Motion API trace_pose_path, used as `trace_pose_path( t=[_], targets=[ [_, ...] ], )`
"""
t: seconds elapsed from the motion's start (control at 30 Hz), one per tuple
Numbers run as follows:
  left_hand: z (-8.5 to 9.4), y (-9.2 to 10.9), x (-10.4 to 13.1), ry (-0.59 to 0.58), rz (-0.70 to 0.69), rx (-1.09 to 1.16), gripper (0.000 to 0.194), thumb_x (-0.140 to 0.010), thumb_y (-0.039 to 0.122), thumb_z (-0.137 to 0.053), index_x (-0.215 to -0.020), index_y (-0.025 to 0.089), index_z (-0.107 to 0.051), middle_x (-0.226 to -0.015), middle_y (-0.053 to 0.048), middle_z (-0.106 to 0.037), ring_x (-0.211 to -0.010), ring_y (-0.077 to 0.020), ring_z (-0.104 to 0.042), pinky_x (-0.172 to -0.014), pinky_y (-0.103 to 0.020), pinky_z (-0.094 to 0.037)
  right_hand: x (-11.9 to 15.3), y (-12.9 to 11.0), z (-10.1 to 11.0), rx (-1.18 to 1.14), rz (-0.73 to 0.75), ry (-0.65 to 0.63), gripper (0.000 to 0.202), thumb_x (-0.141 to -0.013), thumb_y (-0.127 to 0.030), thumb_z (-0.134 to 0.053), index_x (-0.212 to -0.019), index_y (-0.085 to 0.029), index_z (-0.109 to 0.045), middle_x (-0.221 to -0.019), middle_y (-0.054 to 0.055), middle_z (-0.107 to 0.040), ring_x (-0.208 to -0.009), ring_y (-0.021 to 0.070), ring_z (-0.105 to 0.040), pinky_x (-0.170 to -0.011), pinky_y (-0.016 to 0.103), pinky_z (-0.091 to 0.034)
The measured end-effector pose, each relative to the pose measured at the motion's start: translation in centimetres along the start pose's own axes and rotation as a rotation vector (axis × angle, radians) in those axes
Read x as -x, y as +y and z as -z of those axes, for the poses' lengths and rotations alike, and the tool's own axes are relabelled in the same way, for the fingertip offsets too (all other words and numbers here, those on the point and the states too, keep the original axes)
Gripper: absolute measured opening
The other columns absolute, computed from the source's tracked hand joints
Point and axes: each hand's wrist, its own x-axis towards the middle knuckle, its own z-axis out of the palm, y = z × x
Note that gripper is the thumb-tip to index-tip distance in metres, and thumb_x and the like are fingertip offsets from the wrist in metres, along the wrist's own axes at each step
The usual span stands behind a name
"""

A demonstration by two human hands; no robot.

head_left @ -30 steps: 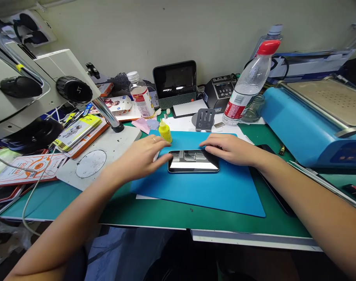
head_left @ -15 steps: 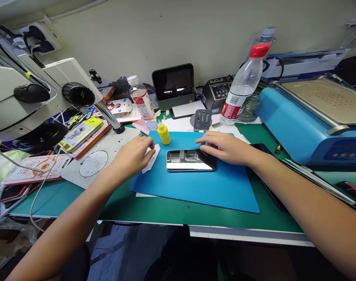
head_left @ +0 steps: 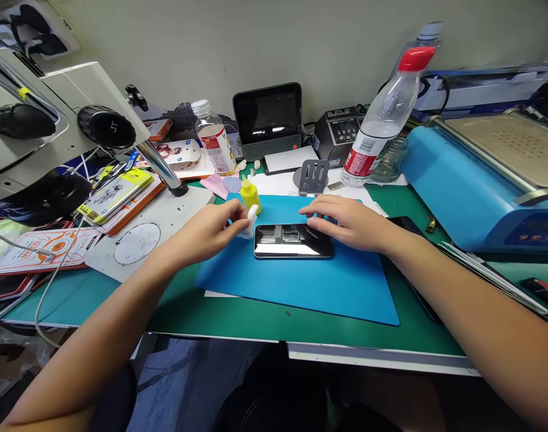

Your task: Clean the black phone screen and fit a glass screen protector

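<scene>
With the dial centred on the black, glossy-faced, rectangular smartphone (head_left: 293, 242) and twelve set toward the wall, the phone is seen lying flat, long side across, on the thin blue rectangular mat (head_left: 296, 288). Bright reflections are shown on its glass, so any marks there cannot be told.

At nine o'clock, a scrap of crumpled white tissue (head_left: 252, 217) is pinched between thumb and forefinger of the left hand (head_left: 215, 231). The tissue is held just beside the phone's near-left end, and no overlap with the screen is seen. At two o'clock, the right hand (head_left: 346, 221) is held palm down, its fingers loosely extended over the phone's upper right corner. Nothing is seen gripped by it; whether the glass is touched cannot be told.

Between ten and eleven o'clock, the small yellow plastic bottle with a pointed spout (head_left: 250, 197) is left standing upright, unheld.

As judged from this layout, the work is at an early stage: the phone is laid out and the tissue is in hand, but the tissue is not yet put to the screen. How much is left cannot be judged further.
</scene>
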Motion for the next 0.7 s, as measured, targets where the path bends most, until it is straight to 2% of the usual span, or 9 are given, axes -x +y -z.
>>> trace_pose_path(
  t=[0.1, 0.2, 0.27, 0.33, 0.43, 0.53, 0.63, 0.7],
  targets=[
    [-1.1, 2.1, -1.2, 0.046, -0.134, 0.198, 0.02, -0.101, 0.037, -0.049, -0.093, 0.02, -0.056, -0.088, -0.002, -0.066, -0.075, -0.0149, -0.058, -0.066, -0.026, -0.044, -0.1, -0.5, -0.1, -0.111, 0.045, 0.03, 0.041, -0.1, -0.053, -0.052, -0.117, -0.021, -0.072, -0.112, 0.011, -0.074, -0.102, 0.0261, -0.068, -0.089, 0.039, -0.051],
    [-3.1, 3.8, -2.9, 0.062, -0.237, 0.31, 0.012, -0.098, 0.031, -0.054, -0.095, 0.02, -0.056, -0.089, -0.001, -0.067, -0.079, -0.0151, -0.059, -0.071, -0.027, -0.046, -0.3, -1.1, -0.2, -0.207, 0.03, 0.033, 0.044, -0.092, -0.062, -0.06, -0.105, -0.021, -0.073, -0.105, 0.01, -0.076, -0.095, 0.0269, -0.069, -0.083, 0.038, -0.052],
    [-4.6, 4.3, -4.0, 0.064, -0.298, 0.374, 0.008, -0.097, 0.026, -0.055, -0.1, 0.019, -0.057, -0.097, -0.003, -0.069, -0.086, -0.0159, -0.062, -0.076, -0.028, -0.049, -0.4, -1.3, -0.3, -0.255, -0.026, 0.046, 0.04, -0.088, -0.06, -0.066, -0.098, -0.022, -0.072, -0.101, 0.008, -0.077, -0.091, 0.0271, -0.07, -0.081, 0.037, -0.052],
    [-5.7, 4.3, -4.5, 0.117, -0.314, 0.396, 0.013, -0.096, 0.022, -0.054, -0.108, 0.019, -0.057, -0.103, -0.004, -0.069, -0.089, -0.0163, -0.063, -0.081, -0.03, -0.05, -0.6, -1.3, -0.4, -0.307, -0.096, 0.075, 0.032, -0.087, -0.052, -0.069, -0.095, -0.021, -0.073, -0.098, 0.007, -0.078, -0.09, 0.0268, -0.07, -0.08, 0.036, -0.051],
    [-6.5, 3.4, -4.5, 0.198, -0.328, 0.288, 0.029, -0.095, 0.017, -0.051, -0.124, 0.021, -0.053, -0.108, -0.006, -0.066, -0.094, -0.0181, -0.064, -0.084, -0.032, -0.051, -0.7, -1.2, -0.4, -0.365, -0.209, 0.173, 0.021, -0.086, -0.041, -0.066, -0.087, -0.021, -0.07, -0.083, 0.004, -0.073, -0.079, 0.0244, -0.067, -0.072, 0.035, -0.05],
    [-6.3, 2.3, -4.2, 0.187, -0.359, 0.043, 0.036, -0.098, 0.023, -0.048, -0.134, 0.02, -0.049, -0.111, -0.009, -0.065, -0.098, -0.0217, -0.064, -0.085, -0.036, -0.052, -0.6, -1.2, -0.2, -0.34, -0.313, 0.341, 0.012, -0.084, -0.033, -0.062, -0.082, -0.022, -0.065, -0.075, 0.002, -0.066, -0.07, 0.0228, -0.062, -0.065, 0.035, -0.049],
    [-5.9, 1.8, -4.0, 0.108, -0.401, -0.151, 0.038, -0.097, 0.03, -0.047, -0.132, 0.016, -0.052, -0.115, -0.013, -0.066, -0.106, -0.0277, -0.063, -0.092, -0.042, -0.051, -0.3, -1.3, 0.1, -0.183, -0.35, 0.509, 0.009, -0.087, -0.03, -0.06, -0.09, -0.023, -0.065, -0.085, 0.004, -0.07, -0.075, 0.025, -0.065, -0.067, 0.038, -0.051],
    [-5.8, 1.9, -4.0, 0.09, -0.383, -0.195, 0.04, -0.093, 0.027, -0.046, -0.129, 0.013, -0.054, -0.113, -0.014, -0.066, -0.108, -0.0299, -0.062, -0.094, -0.043, -0.051, -0.1, -1.3, 0.2, -0.067, -0.307, 0.521, 0.016, -0.091, -0.03, -0.058, -0.101, -0.024, -0.069, -0.097, 0.006, -0.075, -0.083, 0.027, -0.069, -0.073, 0.041, -0.053]
  ],
)
